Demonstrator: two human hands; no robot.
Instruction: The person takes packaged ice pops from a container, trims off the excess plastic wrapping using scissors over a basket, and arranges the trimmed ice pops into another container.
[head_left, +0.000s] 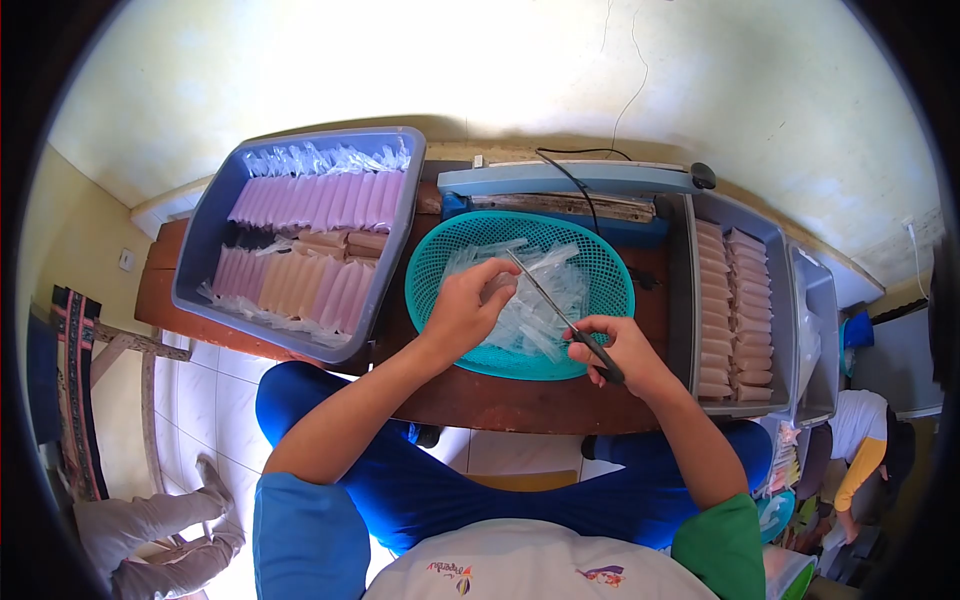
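Observation:
My right hand [612,352] grips dark-handled scissors [545,295], their blades pointing up and left towards my left hand. Over the left part of the basket is my left hand [468,306], its fingers curled and pinched together. Something small and pale shows at those fingers, but I cannot make out what it is. Beneath both hands sits a turquoise perforated basket [622,300], holding many clear plastic strips [540,330]. The scissor tips lie close to my left fingertips; whether they touch is unclear.
A grey tub [180,285] of pink and tan filled sachets tilts on the left. Behind the basket stands a blue-grey bar sealer [575,180] with a black cord. Grey crates on the right hold stacked brown sachets [750,310]. Other people are at both sides.

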